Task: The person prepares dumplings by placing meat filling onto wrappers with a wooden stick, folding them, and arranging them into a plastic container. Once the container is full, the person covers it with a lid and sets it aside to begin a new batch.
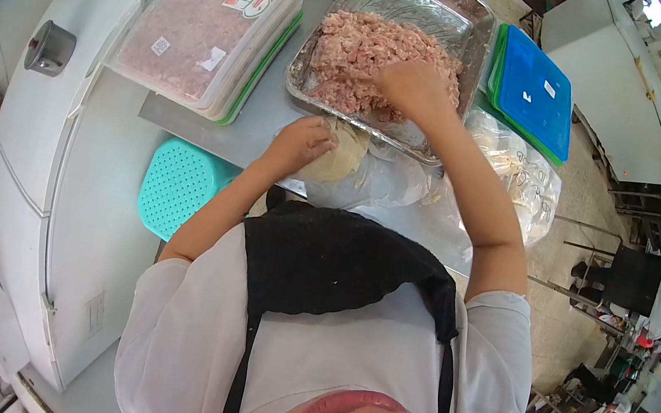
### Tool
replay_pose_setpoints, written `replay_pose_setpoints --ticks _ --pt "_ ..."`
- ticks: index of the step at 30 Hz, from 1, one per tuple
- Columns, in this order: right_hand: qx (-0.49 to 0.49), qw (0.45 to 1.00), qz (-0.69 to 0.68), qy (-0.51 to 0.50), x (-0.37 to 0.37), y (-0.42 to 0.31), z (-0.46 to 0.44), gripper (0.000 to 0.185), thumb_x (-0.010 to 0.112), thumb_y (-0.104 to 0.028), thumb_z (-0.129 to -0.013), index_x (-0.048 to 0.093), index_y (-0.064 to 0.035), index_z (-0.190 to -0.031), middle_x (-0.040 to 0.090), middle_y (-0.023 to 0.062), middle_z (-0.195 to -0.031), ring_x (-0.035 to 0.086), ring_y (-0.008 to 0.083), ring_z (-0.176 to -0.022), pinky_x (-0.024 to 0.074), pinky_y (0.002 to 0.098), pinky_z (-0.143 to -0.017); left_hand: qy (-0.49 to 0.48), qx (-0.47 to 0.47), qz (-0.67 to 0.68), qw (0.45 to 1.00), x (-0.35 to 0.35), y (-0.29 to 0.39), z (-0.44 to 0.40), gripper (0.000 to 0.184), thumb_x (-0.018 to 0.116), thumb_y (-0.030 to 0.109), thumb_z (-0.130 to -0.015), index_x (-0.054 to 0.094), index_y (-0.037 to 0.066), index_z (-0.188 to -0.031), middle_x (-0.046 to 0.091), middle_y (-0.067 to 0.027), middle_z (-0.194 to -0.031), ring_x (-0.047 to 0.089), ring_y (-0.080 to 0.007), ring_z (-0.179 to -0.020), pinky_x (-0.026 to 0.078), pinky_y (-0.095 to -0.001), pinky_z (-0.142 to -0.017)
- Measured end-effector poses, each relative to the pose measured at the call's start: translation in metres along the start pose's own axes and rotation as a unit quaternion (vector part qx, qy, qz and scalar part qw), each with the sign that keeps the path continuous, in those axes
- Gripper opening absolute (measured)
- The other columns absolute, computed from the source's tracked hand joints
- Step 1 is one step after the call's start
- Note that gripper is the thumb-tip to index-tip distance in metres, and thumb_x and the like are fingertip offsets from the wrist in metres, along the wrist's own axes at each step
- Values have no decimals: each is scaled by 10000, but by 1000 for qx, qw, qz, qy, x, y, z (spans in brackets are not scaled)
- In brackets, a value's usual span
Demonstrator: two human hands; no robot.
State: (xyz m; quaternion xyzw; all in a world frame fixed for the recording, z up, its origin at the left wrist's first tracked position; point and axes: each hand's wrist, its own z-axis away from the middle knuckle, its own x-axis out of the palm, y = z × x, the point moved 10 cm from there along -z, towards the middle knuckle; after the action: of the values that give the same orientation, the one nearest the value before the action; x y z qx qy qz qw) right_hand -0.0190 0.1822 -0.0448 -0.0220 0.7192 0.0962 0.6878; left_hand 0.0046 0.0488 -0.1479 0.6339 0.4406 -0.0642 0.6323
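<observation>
In the head view a metal tray (324,107) holds a heap of pink minced meat (350,47). My right hand (418,91) reaches into that heap from the right, its fingers bunched together and partly hidden against the meat. Below the tray's near edge, my left hand (301,144) has its curled fingers at the left edge of a thin, round, pale dough wrapper (342,157). Clear plastic wrap (381,184) lies beside and partly under the wrapper.
Lidded plastic containers of pink meat (194,32) are stacked at the left. Blue and green lids (536,88) lie at the right, above a plastic bag of pale items (515,174). A turquoise perforated stool (179,188) stands below the table edge; a metal pot (52,48) is far left.
</observation>
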Motion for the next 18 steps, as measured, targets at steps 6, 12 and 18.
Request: replay_pose_setpoints --ticks 6,12,18 --pt "-46 999 -19 8 -2 -56 13 186 587 -148 -753 721 -23 -786 690 168 -751 698 326 -723 553 444 -610 102 -6 -90 991 -17 16 11 223 697 144 -791 651 54 -989 602 -125 -1001 569 -324 -985 462 -389 -867" --pt "2 996 -70 -54 18 -21 4 203 577 -185 -795 705 -28 -809 677 188 -770 676 362 -751 537 464 -659 69 -72 13 995 -24 -39 31 282 704 114 -747 628 50 -1011 576 -138 -1088 528 -366 -1056 453 -429 -888" --pt "93 917 -388 -21 54 -9 32 256 560 -293 -889 715 -91 -860 666 171 -781 671 328 -759 525 445 -682 95 80 -90 988 -32 30 21 358 737 145 -724 617 75 -1054 569 -128 -1062 536 -337 -1017 415 -421 -931"
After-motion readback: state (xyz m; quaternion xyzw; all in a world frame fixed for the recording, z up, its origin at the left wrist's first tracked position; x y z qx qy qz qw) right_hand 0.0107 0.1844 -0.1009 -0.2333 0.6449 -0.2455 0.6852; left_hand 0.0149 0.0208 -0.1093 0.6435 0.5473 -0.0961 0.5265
